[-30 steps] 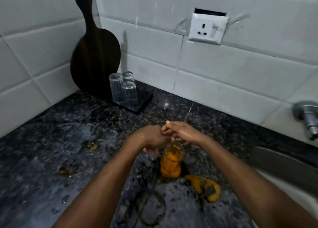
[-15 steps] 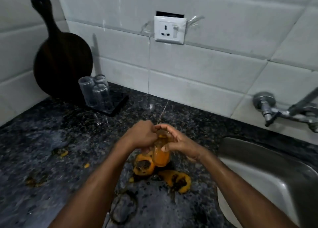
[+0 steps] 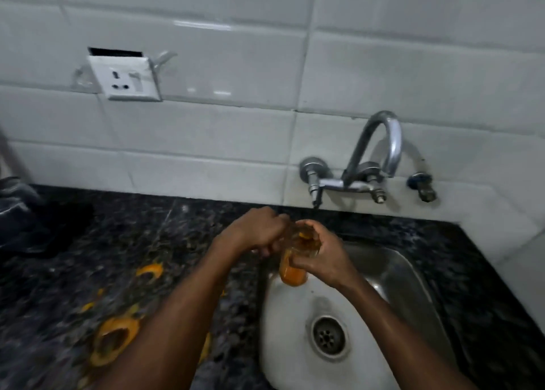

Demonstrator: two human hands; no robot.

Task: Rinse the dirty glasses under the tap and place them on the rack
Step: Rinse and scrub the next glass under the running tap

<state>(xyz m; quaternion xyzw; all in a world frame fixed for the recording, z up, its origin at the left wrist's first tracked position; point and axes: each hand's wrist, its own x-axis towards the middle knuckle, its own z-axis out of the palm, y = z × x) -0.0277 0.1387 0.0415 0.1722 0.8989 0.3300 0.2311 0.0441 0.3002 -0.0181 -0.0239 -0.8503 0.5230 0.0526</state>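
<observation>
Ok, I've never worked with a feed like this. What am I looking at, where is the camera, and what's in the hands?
There is no machine here. These are a person's two bare hands, and the single view comes from a camera worn on the head, looking forward and down. The right hand grips a glass smeared with orange residue, held tilted over the left edge of the steel sink. The left hand has its fingers curled at the glass's mouth. The tap is mounted on the tiled wall behind the sink. Orange scraps lie on the dark stone counter to the left. A wall socket sits at the upper left. Motion blurs the picture, so finer detail is unclear.
</observation>
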